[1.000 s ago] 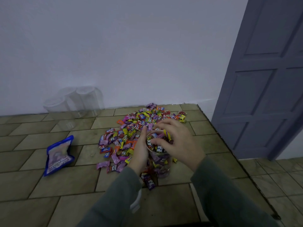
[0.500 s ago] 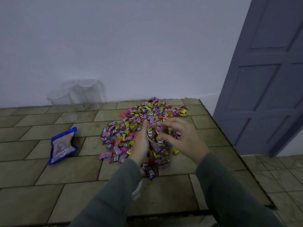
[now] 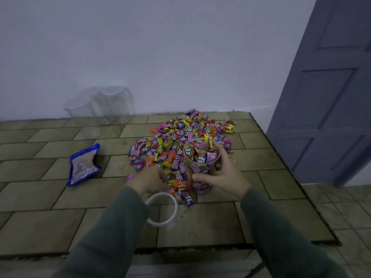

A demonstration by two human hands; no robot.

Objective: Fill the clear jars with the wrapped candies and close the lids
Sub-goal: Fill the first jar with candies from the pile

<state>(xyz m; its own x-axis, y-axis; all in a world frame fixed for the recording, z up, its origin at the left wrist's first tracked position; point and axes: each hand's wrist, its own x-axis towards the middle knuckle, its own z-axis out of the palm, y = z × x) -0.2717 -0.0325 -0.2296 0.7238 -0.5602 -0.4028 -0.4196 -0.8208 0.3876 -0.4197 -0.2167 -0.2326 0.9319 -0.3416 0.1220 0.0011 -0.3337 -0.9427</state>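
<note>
Your right hand (image 3: 222, 177) curls around the clear plastic jar (image 3: 201, 163), thumb across its near side and fingers behind; the jar stands upright on the tiled desk (image 3: 60, 197), filled to the rim with wrapped candies and without its lid. Your left hand (image 3: 148, 180) hovers low at the near edge of the loose heap of colourful wrapped candies (image 3: 180, 137), fingers curled downward; I cannot tell whether they pinch anything. The round white-rimmed lid (image 3: 163, 209) lies flat just beneath your left wrist. Three empty clear jars (image 3: 100, 109) stand together by the wall, and a flat blue candy bag (image 3: 83, 165) lies left of the heap.
</note>
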